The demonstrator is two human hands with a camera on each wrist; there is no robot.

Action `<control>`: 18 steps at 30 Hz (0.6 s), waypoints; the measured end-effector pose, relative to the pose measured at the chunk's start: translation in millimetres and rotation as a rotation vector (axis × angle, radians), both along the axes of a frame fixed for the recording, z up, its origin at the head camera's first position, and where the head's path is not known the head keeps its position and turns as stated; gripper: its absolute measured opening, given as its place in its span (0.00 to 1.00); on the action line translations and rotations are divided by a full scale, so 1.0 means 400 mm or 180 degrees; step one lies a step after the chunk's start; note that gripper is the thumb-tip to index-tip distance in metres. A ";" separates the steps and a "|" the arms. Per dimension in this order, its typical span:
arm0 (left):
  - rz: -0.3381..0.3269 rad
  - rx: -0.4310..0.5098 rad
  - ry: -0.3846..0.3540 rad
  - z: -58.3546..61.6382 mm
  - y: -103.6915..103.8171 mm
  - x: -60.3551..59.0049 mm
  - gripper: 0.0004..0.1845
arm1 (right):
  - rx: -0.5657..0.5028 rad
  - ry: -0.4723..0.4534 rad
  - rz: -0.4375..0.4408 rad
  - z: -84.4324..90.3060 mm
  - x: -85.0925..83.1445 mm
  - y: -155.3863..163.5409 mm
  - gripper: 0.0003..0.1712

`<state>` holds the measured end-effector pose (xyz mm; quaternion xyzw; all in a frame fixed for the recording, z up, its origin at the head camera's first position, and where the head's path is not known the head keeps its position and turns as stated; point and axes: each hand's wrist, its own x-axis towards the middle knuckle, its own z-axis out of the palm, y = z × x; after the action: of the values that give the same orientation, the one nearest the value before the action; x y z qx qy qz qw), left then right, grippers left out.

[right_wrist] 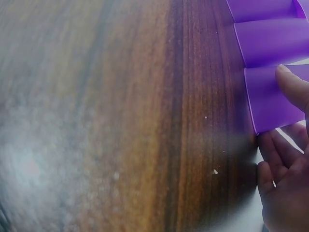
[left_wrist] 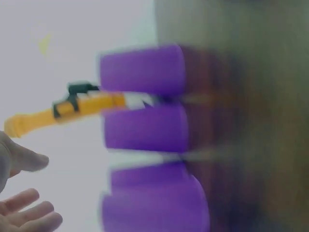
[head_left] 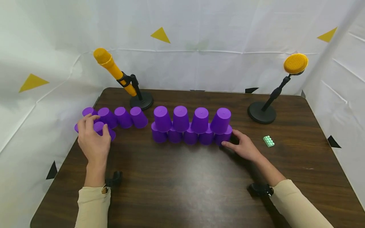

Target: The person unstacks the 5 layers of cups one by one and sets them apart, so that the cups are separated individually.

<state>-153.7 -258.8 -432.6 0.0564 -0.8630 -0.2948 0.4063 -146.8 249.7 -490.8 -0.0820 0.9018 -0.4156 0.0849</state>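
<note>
left hand [head_left: 94, 139] curled over a purple cup [head_left: 100, 127] near the tabletop's [head_left: 182, 183] left edge, fingers on top, row of upside-down purple cups [head_left: 122, 116] just behind, right hand [head_left: 245, 147] relaxed, fingertips touching the end cup [head_left: 224, 136] of the two-tier cup stack [head_left: 191, 125] mid-table, green brick [head_left: 268, 141] near the right edge

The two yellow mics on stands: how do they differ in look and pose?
The left mic is a long yellow stick shape, clipped aslant, head up-left; the right mic is a flat round disc on a thin tilted arm. The left mic stands behind the loose cups; the right mic stands apart, beyond the green brick. Both have yellow heads and round black bases.
</note>
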 end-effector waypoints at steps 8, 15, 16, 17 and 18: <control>-0.1320 0.0373 0.0101 0.058 0.193 -0.001 0.24 | 0.0002 0.0007 -0.0021 0.001 0.001 0.003 0.42; -0.1978 0.0490 -0.0133 0.039 0.330 -0.014 0.29 | -0.0011 -0.0022 -0.0016 -0.001 0.002 0.000 0.42; -0.1999 0.0519 -0.0134 0.035 0.338 -0.016 0.29 | -0.0010 -0.0022 -0.0016 -0.001 0.002 0.000 0.43; -0.2014 0.0544 -0.0131 0.032 0.345 -0.017 0.28 | -0.0001 -0.0023 -0.0017 -0.001 0.003 0.000 0.43; -0.2018 0.0563 -0.0133 0.027 0.349 -0.018 0.28 | 0.0000 -0.0024 -0.0019 -0.002 0.004 -0.001 0.43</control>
<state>-160.7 -119.1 -421.7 -0.1739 -0.8168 -0.4792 0.2700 -145.3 249.5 -491.6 -0.0778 0.9017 -0.4162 0.0871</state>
